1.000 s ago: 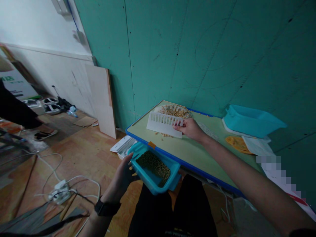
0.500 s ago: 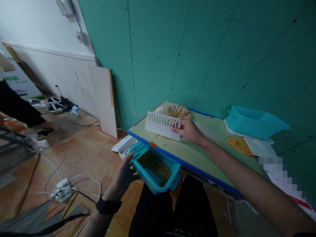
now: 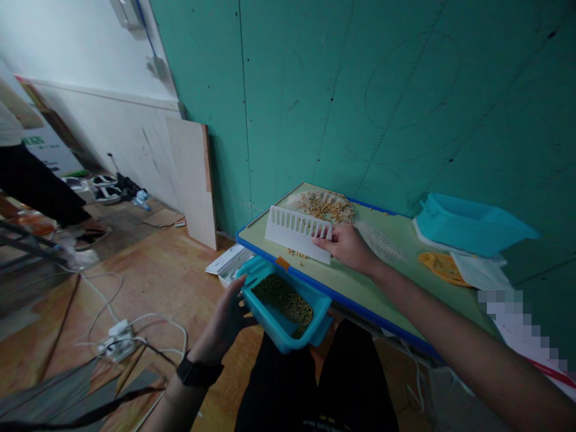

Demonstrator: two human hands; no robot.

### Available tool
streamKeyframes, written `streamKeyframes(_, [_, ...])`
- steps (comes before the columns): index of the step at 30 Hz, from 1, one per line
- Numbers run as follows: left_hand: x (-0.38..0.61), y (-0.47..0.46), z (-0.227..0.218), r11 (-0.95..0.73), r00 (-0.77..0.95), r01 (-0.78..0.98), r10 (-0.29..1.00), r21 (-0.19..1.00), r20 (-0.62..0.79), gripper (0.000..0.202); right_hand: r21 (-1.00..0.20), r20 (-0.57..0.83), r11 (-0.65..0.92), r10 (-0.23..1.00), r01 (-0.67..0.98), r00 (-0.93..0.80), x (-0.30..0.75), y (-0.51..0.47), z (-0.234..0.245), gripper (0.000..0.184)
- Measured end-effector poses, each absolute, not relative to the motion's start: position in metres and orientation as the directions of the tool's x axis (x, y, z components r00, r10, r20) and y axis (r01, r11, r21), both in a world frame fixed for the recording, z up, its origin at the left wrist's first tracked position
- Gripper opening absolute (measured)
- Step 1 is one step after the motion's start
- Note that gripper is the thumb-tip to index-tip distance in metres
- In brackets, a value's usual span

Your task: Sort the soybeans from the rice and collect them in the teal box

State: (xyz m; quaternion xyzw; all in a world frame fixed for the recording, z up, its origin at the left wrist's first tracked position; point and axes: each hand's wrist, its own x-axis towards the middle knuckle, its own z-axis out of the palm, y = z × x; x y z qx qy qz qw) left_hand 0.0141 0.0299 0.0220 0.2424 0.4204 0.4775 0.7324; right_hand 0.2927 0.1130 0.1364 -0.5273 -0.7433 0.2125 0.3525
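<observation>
My left hand (image 3: 231, 306) grips the left rim of a blue plastic container (image 3: 273, 333), held above my lap just under the table's near edge. Green and tan beans (image 3: 288, 303) lie inside it. In my right hand (image 3: 351, 247) is a white slotted plastic scraper (image 3: 294, 239), pinched at its right end and tilted over the tabletop (image 3: 360, 279). Behind the scraper spreads a heap of yellow beans (image 3: 326, 207) mixed with pale grains. A few loose yellow beans (image 3: 297, 254) lie on its near side, close to the edge.
A second blue container (image 3: 472, 225) stands at the table's right, beside a yellow cloth (image 3: 443, 268). A green wall (image 3: 292, 108) backs the table. On the floor are a power strip (image 3: 117, 340) and cables. At far left a person's leg (image 3: 40, 183) shows.
The scraper has shifted slightly toward the table's near edge with my right hand. My left hand keeps its hold on the container. The view has turned a little left.
</observation>
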Motion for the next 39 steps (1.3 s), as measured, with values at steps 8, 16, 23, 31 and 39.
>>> streamKeyframes(8, [0.006, 0.034, 0.002, 0.425, 0.206, -0.496, 0.905, 0.757, -0.373, 0.047, -0.632, 0.315, 0.366, 0.927, 0.683, -0.205, 0.289, 0.093, 0.137, 0.021])
streamKeyframes(16, [0.006, 0.032, 0.01, 0.446, 0.215, -0.487, 0.895, 0.751, -0.391, 0.047, -0.62, 0.349, 0.397, 0.912, 0.677, -0.215, 0.294, 0.073, 0.133, 0.026])
streamKeyframes(23, [0.006, 0.028, 0.01, 0.447, 0.226, -0.49, 0.894, 0.749, -0.386, 0.049, -0.594, 0.363, 0.462, 0.885, 0.659, -0.293, 0.29, 0.039, 0.134, 0.025])
streamKeyframes(31, [0.008, 0.024, 0.007, 0.443, 0.238, -0.503, 0.896, 0.742, -0.374, 0.047, -0.519, 0.483, 0.467, 0.851, 0.716, -0.206, 0.309, 0.041, 0.134, 0.024])
streamKeyframes(39, [0.014, 0.025, 0.011, 0.483, 0.253, -0.46, 0.876, 0.745, -0.412, 0.057, -0.525, 0.463, 0.365, 0.88, 0.769, -0.101, 0.359, 0.082, 0.128, 0.027])
